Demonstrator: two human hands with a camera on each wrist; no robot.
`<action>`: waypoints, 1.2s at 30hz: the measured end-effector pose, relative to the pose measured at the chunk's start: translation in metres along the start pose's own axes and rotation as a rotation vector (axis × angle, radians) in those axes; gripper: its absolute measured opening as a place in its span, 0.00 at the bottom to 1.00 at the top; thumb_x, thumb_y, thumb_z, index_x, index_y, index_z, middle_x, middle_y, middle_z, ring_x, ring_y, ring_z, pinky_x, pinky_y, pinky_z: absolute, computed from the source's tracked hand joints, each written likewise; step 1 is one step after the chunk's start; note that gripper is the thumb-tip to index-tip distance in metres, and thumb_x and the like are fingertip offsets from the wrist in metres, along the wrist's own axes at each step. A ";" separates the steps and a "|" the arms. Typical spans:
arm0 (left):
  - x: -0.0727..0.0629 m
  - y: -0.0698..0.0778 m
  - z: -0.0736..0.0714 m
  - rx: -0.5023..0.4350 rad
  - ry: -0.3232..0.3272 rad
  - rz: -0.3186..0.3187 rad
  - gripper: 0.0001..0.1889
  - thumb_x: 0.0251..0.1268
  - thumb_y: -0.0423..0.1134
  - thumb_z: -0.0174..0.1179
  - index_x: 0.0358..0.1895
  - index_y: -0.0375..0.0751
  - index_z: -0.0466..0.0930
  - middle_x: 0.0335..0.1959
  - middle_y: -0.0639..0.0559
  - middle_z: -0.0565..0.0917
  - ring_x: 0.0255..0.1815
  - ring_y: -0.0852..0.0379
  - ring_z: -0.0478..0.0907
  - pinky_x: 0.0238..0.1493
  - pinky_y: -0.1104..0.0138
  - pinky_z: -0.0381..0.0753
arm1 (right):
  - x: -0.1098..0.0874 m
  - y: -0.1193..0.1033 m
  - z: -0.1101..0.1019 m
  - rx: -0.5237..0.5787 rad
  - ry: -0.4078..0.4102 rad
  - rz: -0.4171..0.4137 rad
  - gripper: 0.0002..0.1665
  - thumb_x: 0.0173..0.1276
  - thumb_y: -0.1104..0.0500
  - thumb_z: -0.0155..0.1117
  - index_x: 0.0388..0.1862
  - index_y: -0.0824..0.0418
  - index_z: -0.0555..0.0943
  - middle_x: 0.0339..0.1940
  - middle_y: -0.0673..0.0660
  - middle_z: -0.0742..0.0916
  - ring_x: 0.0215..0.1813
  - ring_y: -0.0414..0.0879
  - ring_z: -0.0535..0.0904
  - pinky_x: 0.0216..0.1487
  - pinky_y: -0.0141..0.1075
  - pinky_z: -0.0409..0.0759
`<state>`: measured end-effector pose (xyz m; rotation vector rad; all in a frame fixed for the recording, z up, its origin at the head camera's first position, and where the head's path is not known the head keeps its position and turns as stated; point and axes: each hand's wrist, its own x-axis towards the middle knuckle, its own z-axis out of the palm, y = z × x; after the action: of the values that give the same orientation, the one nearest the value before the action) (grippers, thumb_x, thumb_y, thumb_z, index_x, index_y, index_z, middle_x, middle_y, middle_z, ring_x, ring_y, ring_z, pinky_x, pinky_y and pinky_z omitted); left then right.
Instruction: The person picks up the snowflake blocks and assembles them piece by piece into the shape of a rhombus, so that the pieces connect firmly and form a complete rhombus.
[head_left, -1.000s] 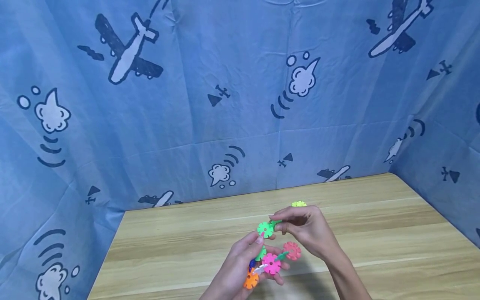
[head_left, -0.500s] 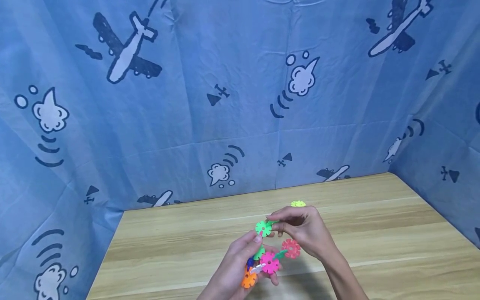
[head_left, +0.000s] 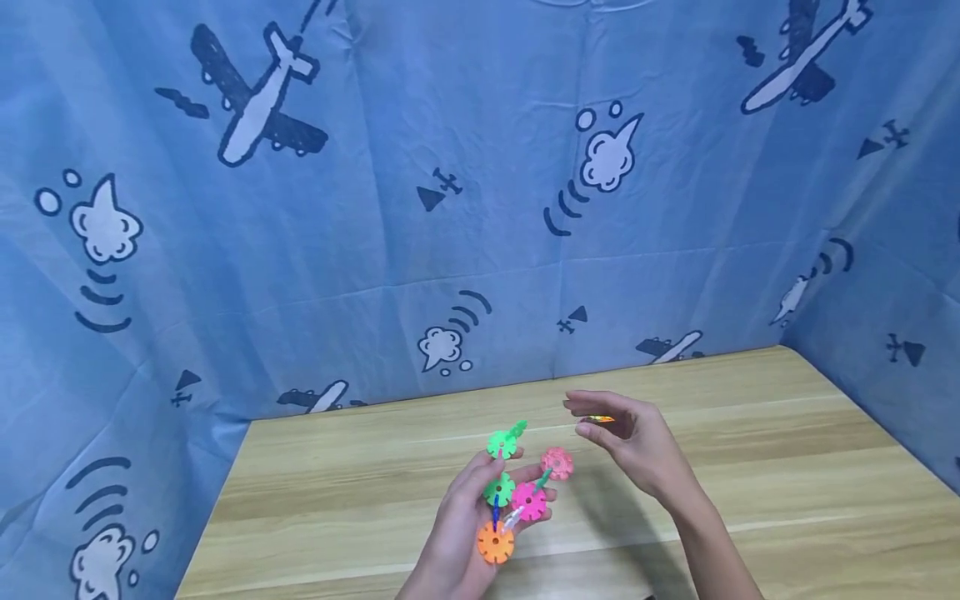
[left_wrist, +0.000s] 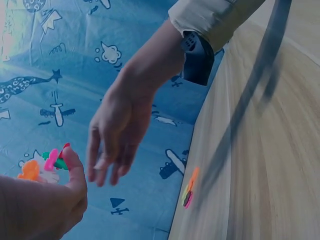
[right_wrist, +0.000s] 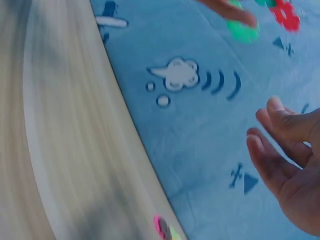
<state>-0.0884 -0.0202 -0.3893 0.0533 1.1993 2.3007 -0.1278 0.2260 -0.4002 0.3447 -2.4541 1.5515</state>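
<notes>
My left hand (head_left: 457,521) holds a curved chain of flower-shaped plastic interlocking discs, its thumb by the upper green disc (head_left: 502,445). Edge-on at the chain's tip is another green disc (head_left: 517,429). Lower along it come a green disc (head_left: 498,489), a blue one (head_left: 496,507), an orange disc (head_left: 496,542), a white one (head_left: 512,520), a pink disc (head_left: 529,501), a dark green one (head_left: 543,480) and a coral disc (head_left: 557,463). Apart from the chain, to its right, my right hand (head_left: 641,442) hangs in the air with nothing visible in its loosely bent fingers.
Loose discs (left_wrist: 188,194) in orange, yellow and pink lie near the table's far edge, mostly behind the right hand in the head view. The wood-grain table (head_left: 337,500) meets a blue curtain (head_left: 480,208) with airplane prints at the back and sides.
The right hand has let go of the green disc at the chain's tip and moved right and slightly up. The left hand has turned and shifted a little left with the chain.
</notes>
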 end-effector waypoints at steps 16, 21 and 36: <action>0.031 0.002 -0.018 -0.052 0.116 -0.025 0.35 0.79 0.48 0.48 0.81 0.39 0.49 0.79 0.32 0.70 0.72 0.41 0.81 0.69 0.65 0.80 | 0.030 0.055 -0.023 -0.282 -0.096 0.193 0.21 0.70 0.65 0.76 0.59 0.72 0.86 0.54 0.70 0.91 0.51 0.59 0.91 0.44 0.32 0.87; 0.049 0.001 -0.026 -0.054 0.108 -0.016 0.42 0.76 0.45 0.49 0.86 0.44 0.39 0.81 0.32 0.69 0.78 0.38 0.74 0.84 0.53 0.66 | 0.035 0.069 -0.020 -0.287 -0.126 0.254 0.22 0.69 0.65 0.77 0.59 0.73 0.85 0.56 0.71 0.90 0.48 0.55 0.89 0.40 0.33 0.84; 0.081 -0.003 -0.051 -0.020 0.132 -0.015 0.17 0.78 0.44 0.48 0.62 0.45 0.59 0.69 0.34 0.80 0.66 0.45 0.83 0.59 0.69 0.75 | 0.044 0.091 0.000 -0.386 -0.169 0.222 0.14 0.66 0.69 0.77 0.50 0.69 0.88 0.42 0.61 0.91 0.40 0.49 0.86 0.44 0.41 0.85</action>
<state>-0.1701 -0.0185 -0.4385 -0.1158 1.2369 2.3329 -0.1975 0.2606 -0.4642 0.1422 -2.9328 1.1156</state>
